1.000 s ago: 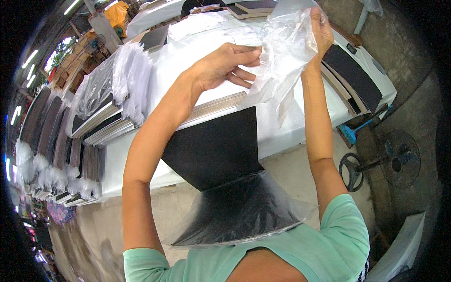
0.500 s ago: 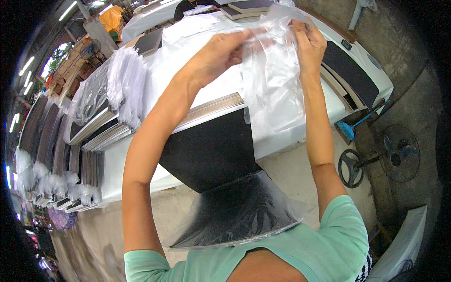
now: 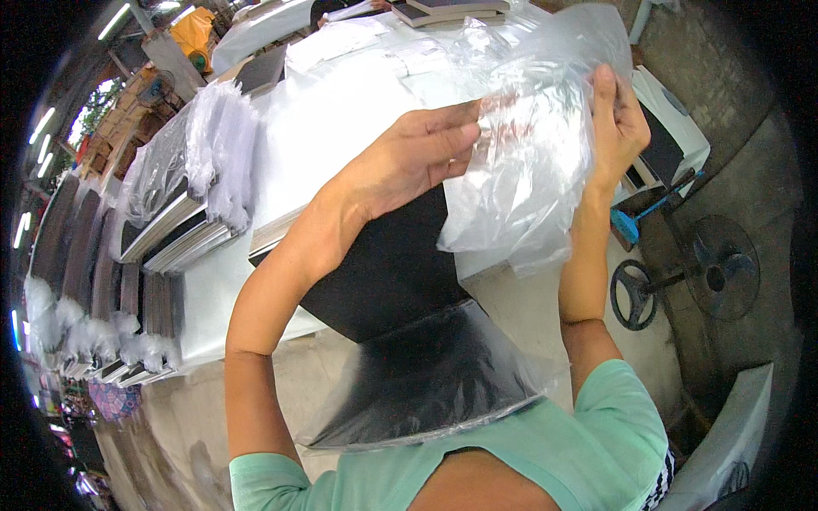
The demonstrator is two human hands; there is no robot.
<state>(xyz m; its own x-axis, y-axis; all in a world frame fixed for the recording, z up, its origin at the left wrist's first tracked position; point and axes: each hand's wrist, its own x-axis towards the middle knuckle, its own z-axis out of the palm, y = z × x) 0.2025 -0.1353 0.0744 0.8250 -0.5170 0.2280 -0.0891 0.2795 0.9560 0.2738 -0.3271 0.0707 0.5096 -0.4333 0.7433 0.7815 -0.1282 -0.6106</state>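
clear plastic bag [image 3: 520, 170] | crinkled, translucent | hanging limp, seemingly empty

Stacked boards [image 3: 183, 230] crowd the left; white tabletop [image 3: 332, 128] ahead lies open.

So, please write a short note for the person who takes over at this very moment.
Left hand and right hand both grip a clear plastic bag, raised above the white table.
A black flat board lies on the table edge; its near end sits inside another clear bag.
Done: one bag half on.
Left: raised bag still empty.
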